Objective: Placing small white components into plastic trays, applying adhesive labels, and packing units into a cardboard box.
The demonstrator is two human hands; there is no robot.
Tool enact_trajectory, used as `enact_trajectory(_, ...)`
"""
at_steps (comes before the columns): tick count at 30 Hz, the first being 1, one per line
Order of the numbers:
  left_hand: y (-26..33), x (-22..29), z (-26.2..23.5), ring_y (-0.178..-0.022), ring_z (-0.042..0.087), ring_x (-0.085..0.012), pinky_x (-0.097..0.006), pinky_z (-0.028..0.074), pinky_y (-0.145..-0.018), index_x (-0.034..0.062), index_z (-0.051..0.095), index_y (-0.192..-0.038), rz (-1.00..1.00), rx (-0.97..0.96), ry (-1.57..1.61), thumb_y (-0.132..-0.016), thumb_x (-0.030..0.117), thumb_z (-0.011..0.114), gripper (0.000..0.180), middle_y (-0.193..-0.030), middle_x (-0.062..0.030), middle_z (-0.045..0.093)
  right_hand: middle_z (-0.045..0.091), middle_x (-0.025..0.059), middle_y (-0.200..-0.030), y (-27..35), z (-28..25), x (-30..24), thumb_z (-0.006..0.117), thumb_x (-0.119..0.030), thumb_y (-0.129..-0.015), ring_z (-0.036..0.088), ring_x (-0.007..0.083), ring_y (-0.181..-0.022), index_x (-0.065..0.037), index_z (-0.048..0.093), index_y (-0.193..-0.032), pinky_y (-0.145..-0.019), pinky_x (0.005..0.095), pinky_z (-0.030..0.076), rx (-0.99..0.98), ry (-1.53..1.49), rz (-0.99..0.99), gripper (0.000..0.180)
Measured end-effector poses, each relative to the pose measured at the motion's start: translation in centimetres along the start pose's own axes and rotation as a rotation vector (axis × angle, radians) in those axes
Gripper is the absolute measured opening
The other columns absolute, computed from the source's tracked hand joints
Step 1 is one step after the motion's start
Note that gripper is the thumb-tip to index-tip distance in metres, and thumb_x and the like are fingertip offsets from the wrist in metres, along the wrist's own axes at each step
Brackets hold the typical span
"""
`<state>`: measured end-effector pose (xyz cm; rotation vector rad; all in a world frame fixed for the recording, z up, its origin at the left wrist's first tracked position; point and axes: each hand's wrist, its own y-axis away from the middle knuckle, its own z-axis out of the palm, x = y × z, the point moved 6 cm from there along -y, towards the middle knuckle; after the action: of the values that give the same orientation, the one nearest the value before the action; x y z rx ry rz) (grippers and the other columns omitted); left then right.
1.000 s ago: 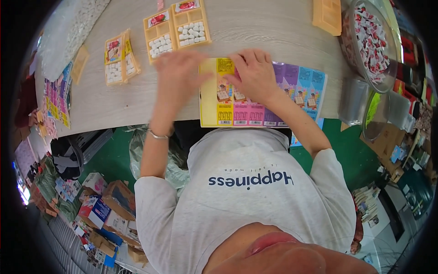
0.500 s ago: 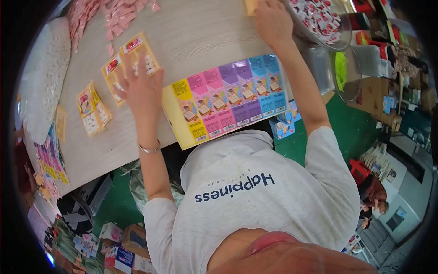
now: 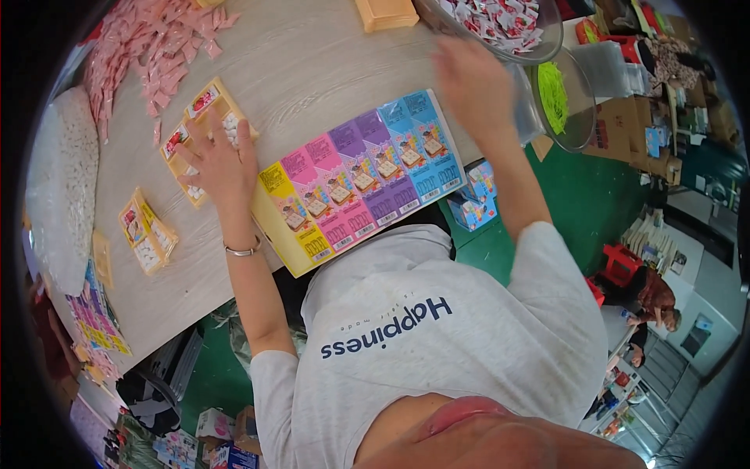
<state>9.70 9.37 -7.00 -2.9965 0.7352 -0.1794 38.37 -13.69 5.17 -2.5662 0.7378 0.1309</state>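
Note:
My left hand (image 3: 215, 164) lies flat with fingers spread on a pair of yellow blister packs (image 3: 205, 117) holding white pieces, on the pale wooden table (image 3: 312, 62). Beside it, at the table's near edge, lies a long card strip (image 3: 359, 176) with yellow, pink, purple and blue panels. My right hand (image 3: 473, 78) is blurred above the strip's blue end, close to a metal bowl (image 3: 500, 19) full of red and white wrapped sweets. Whether it carries anything does not show.
Pink sachets (image 3: 148, 39) are heaped at the far left, next to a white bag of pellets (image 3: 62, 180). Another yellow pack (image 3: 144, 234) and a stack of coloured cards (image 3: 94, 320) lie left. An orange tray (image 3: 387, 12), a green-filled bowl (image 3: 558, 98) and a seated person (image 3: 652, 293) are right.
My right hand has come back from the far table edge toward the strip's blue end. My left hand has stayed on the yellow packs. The view has tilted.

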Motion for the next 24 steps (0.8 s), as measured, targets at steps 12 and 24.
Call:
enact_trajectory(12, -0.7, 4.3, 0.1, -0.149, 0.008, -0.0505, -0.077, 0.009, -0.109, 0.0254, 0.029, -0.157, -0.005, -0.015, 0.130, -0.101, 0.056, 0.036, 0.064, -0.165, -0.0156, 0.016, 0.066, 0.0017, -0.072, 8.6, -3.2, 14.0, 0.071, -0.021, -0.089, 0.059, 0.0065, -0.066, -0.001, 0.073, -0.097, -0.060, 0.0243, 0.045, -0.379, -0.355, 0.677, 0.022)
enact_trajectory(24, -1.6, -1.4, -2.3, -0.149, 0.013, -0.0464, -0.071, 0.010, -0.114, 0.0141, 0.030, -0.156, -0.135, 0.017, -0.192, -0.096, 0.066, 0.038, 0.080, -0.163, -0.0172, 0.023, 0.066, 0.0117, -0.090, 7.5, -7.2, 9.4, 0.062, -0.018, -0.093, 0.065, 0.0310, -0.079, -0.007, 0.067, -0.097, -0.070, 0.0382, 0.051, -0.112, 0.168, 0.298, 0.013)
